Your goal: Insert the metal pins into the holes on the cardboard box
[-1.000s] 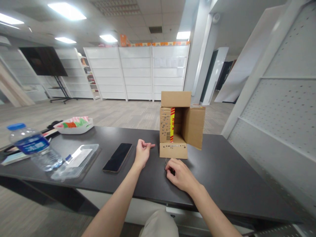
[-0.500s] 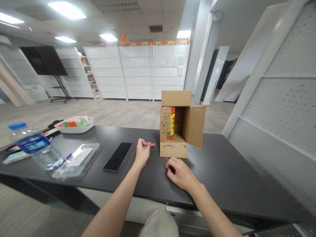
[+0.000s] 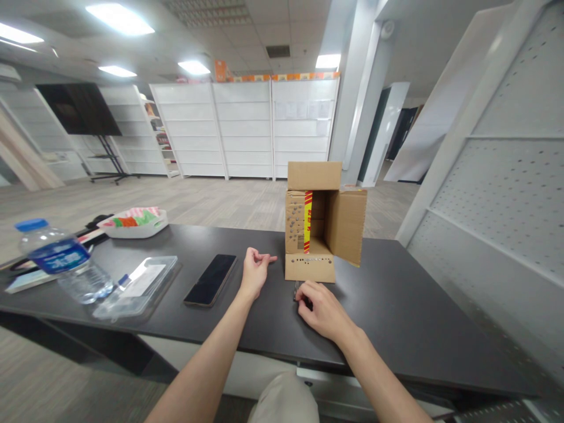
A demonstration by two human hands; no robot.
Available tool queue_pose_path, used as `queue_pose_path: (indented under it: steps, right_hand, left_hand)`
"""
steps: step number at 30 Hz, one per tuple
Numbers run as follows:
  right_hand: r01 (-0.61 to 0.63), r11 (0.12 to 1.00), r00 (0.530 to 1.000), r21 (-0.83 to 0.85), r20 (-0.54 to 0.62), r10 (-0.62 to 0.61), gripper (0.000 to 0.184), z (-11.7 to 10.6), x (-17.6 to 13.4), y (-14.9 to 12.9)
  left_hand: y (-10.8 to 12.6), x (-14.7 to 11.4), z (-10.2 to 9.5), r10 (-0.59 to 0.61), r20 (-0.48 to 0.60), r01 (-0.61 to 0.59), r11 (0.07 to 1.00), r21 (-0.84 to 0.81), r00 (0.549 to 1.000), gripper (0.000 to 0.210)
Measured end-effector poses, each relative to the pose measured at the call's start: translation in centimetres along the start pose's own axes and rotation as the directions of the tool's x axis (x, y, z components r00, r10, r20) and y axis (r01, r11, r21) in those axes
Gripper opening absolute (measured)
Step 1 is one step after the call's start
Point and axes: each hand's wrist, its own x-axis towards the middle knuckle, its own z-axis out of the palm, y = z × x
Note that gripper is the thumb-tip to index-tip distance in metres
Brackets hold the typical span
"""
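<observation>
My left hand rests on the dark table, left of an open cardboard box. One finger stretches toward the box while others are curled, and I see nothing held in it. My right hand lies in front of the box's lower flap, thumb and fingers bent into a loop. A small, thin metal piece shows at its fingertips; its exact kind is too small to tell. Dark dots and little round bits mark the lower flap and left flap. Yellow-and-red tape runs down the left flap.
A phone lies left of my left hand. Further left are a clear plastic case, a water bottle and a white tray with colourful contents. A perforated panel stands along the right side of the table.
</observation>
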Motion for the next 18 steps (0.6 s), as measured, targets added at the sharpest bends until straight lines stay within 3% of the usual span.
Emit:
queue_pose_path:
  steps: [4,9,18]
  right_hand:
    - [-0.022,1.000,0.999,0.001,-0.029,0.022,0.016,0.0,0.0,-0.1]
    - [-0.070,0.997,0.984,0.016,-0.166,0.071,0.011,0.1,0.3,0.5]
    - [-0.178,0.977,0.933,-0.115,-0.336,0.131,0.010,-0.4,1.9,2.0]
  left_hand:
    - [-0.1,0.0,0.0,0.008,0.006,-0.008,1.000,-0.007,1.000,0.037]
    - [-0.2,0.0,0.1,0.010,-0.001,-0.010,1.000,0.002,1.000,0.037]
    - [0.0,-0.1,0.0,0.010,0.000,-0.010,1.000,-0.004,1.000,0.034]
